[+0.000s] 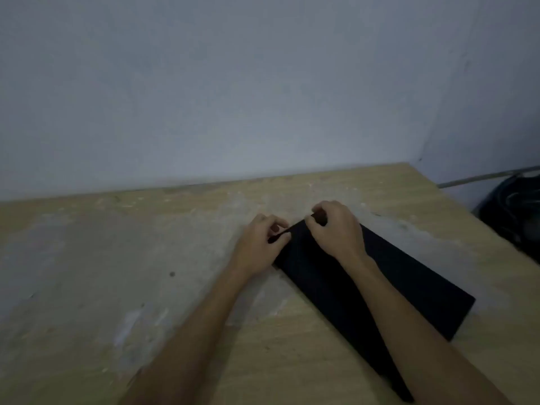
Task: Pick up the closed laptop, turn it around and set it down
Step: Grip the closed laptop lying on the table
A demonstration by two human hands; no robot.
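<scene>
The fingers of the left hand [261,244] are curled and pinched on the far left edge of the flat, black, rectangular closed laptop [377,285], with the thumb lying along the top of that edge and the other fingertips tucked under or against it; exactly how far they reach beneath cannot be told in the dim light. The fingers of the right hand [336,229] are bent and pressed together over the far corner of the same laptop, knuckles up, with the thumb side closing on the corner so that the hand clamps it. Both hands sit close together at that one end, nearly touching each other.

The laptop lies on the worn, pale wooden tabletop [146,287], set at a slant: its long side runs from the hands at the far middle of the table down towards the near right. Its gripped far end looks slightly raised, though the blur makes this uncertain. The right forearm crosses over the lid of the laptop and hides part of it; the left forearm lies over bare wood just beside its left edge.

Behind the table stands a plain, bluish-grey painted wall [263,83]. At the far right, beyond the table's edge, sits a dark tangle of cables [514,211], well apart from the laptop
</scene>
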